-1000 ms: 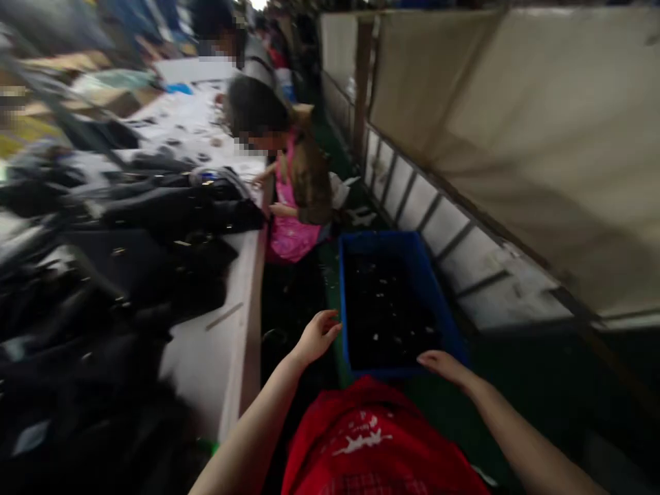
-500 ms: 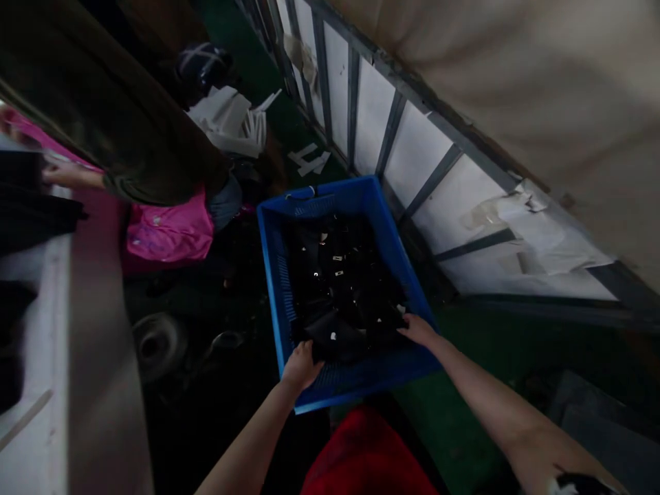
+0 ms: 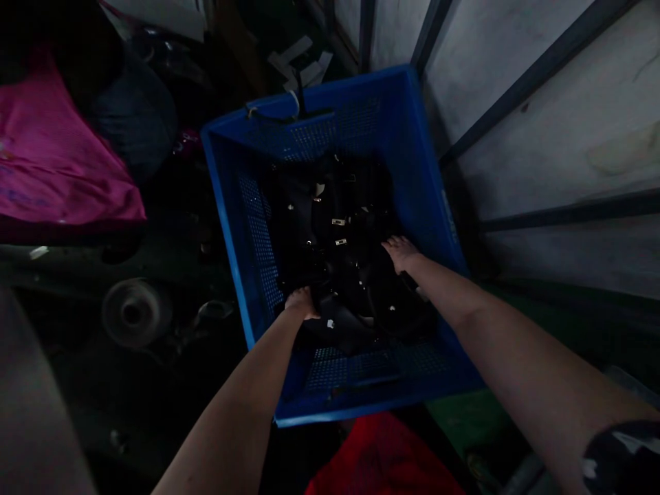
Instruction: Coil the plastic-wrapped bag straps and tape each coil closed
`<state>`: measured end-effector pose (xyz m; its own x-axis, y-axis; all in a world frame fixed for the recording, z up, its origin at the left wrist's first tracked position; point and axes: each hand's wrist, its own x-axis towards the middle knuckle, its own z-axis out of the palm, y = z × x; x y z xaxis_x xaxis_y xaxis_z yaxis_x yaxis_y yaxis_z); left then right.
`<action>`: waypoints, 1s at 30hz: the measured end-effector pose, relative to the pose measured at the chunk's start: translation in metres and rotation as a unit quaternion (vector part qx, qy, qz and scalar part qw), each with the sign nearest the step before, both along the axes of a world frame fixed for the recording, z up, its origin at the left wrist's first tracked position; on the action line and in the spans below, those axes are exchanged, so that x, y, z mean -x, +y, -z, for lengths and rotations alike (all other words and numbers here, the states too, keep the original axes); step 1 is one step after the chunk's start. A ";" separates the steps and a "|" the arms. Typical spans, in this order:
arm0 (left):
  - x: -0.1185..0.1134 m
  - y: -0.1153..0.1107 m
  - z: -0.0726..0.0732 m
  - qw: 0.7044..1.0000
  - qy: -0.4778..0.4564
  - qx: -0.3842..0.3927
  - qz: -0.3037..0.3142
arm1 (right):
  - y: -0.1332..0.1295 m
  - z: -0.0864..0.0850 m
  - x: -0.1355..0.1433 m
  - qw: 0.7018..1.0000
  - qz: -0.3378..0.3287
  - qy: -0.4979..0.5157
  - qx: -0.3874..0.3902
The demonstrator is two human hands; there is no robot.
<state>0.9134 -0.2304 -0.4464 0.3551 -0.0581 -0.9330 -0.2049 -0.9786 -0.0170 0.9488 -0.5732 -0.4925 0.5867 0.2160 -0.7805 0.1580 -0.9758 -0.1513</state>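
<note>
A blue plastic crate [image 3: 420, 158] with perforated sides holds a pile of black items [image 3: 355, 275] with small metal pieces on them. Inside it, near the left wall, my left hand [image 3: 302, 302] rests on the black pile, its fingertips partly lost among the dark material. My right hand [image 3: 399, 252] lies on the pile toward the right wall, fingers spread. Nothing can be seen gripped in my right hand. Whether my left fingers hold any of the black material is too dark to tell.
A person in pink clothing [image 3: 67, 151] is at the upper left. Below is a round metal part [image 3: 135, 313]. A pale wall with dark bars [image 3: 557, 137] stands on the right, and white scraps [image 3: 304, 62] lie beyond the crate.
The view has come closer to the crate. Both hands have moved deeper into it, the right one farther up the pile and with its fingers now spread.
</note>
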 end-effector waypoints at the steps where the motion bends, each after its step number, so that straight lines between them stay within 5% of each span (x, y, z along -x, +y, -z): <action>1: -0.001 0.002 0.004 1.000 0.004 -0.004 -0.004 | -0.001 0.005 -0.003 1.000 -0.010 0.001 0.004; 7: 0.004 0.003 0.000 1.000 0.016 0.002 -0.016 | 0.005 0.000 -0.013 0.999 -0.046 0.013 0.024; 13: 0.041 -0.005 -0.049 0.999 0.006 0.034 -0.027 | 0.014 -0.051 0.014 0.999 -0.021 0.023 0.037; 22: 0.116 -0.006 -0.174 0.990 -0.018 0.090 -0.107 | 0.041 -0.186 0.078 0.997 0.054 -0.015 0.061; 27: 0.132 0.037 -0.257 0.977 -0.067 0.091 -0.182 | 0.053 -0.273 0.103 0.993 0.085 -0.050 0.068; 30: 0.143 0.077 -0.306 0.943 -0.101 0.118 -0.296 | 0.059 -0.325 0.124 0.989 0.104 -0.076 0.068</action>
<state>0.7699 -0.1531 -0.1402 0.5592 0.0084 -0.8290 0.3620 -0.9021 0.2350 0.8248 -0.5144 -0.1670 0.7199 -0.0238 -0.6936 -0.0386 -0.9992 -0.0058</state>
